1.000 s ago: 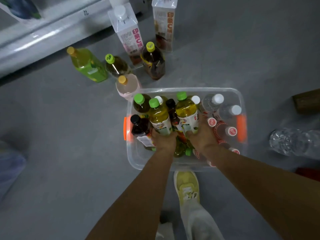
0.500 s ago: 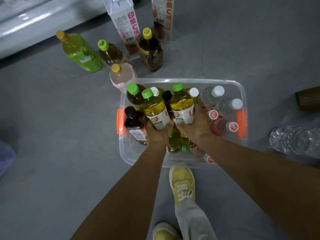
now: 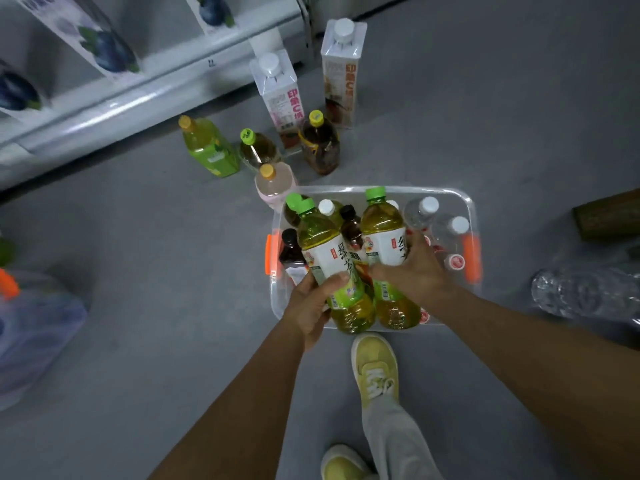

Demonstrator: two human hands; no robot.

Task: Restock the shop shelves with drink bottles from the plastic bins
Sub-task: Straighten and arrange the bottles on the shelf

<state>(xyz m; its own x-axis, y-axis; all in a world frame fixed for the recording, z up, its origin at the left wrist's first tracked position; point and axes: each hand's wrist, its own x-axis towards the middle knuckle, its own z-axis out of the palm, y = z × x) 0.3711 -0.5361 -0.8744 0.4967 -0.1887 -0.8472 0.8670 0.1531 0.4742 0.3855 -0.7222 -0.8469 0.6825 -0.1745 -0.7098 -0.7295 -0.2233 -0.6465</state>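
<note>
A clear plastic bin (image 3: 464, 199) with orange handles sits on the grey floor in front of me, holding dark tea bottles and white-capped water bottles. My left hand (image 3: 311, 303) grips a green-capped green tea bottle (image 3: 325, 251) around its lower half. My right hand (image 3: 412, 271) grips a second green tea bottle (image 3: 382, 230) beside it. Both bottles are raised above the bin, their bases over its near edge. The white shop shelf (image 3: 114, 109) runs along the upper left.
Several bottles (image 3: 207, 147) and two tall cartons (image 3: 280, 95) stand on the floor between bin and shelf. A clear crumpled plastic pack (image 3: 581, 292) lies at right, a brown box (image 3: 606, 216) beyond it, another bin (image 3: 31, 323) at left. My yellow shoes (image 3: 375, 365) stand near the bin.
Both hands have lifted the two green tea bottles up out of the bin toward me. The view has tilted up, showing more of the shelf.
</note>
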